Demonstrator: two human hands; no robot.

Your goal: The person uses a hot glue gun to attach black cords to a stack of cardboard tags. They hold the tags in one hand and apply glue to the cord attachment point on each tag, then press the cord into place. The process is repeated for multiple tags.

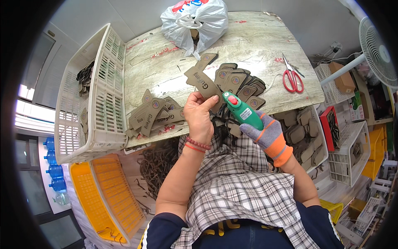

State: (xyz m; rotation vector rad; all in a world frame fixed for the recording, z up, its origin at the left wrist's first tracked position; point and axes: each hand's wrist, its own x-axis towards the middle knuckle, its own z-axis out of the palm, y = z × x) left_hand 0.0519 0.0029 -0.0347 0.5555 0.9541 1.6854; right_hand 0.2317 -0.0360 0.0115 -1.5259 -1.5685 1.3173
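Note:
My bare left hand (199, 114), with a red bead bracelet at the wrist, pinches a flat brown printed piece (203, 84) between thumb and fingers. My right hand (267, 137), in a grey and orange glove, is wrapped round a green handheld power cutter (245, 114) with a red button. The cutter's front end meets the piece's edge beside my left thumb; its blade is too small to make out. Right of the piece lies a pile of similar brown pieces (237, 79). Another pile of printed pieces (154, 113) lies left of my left hand.
Red-handled scissors (293, 81) lie on the table (265, 41) at the right. A white plastic bag (195, 25) stands at the back. A white crate (110, 91) borders the left side, above a yellow crate (112, 199). Dark offcuts (155, 168) are heaped below the table.

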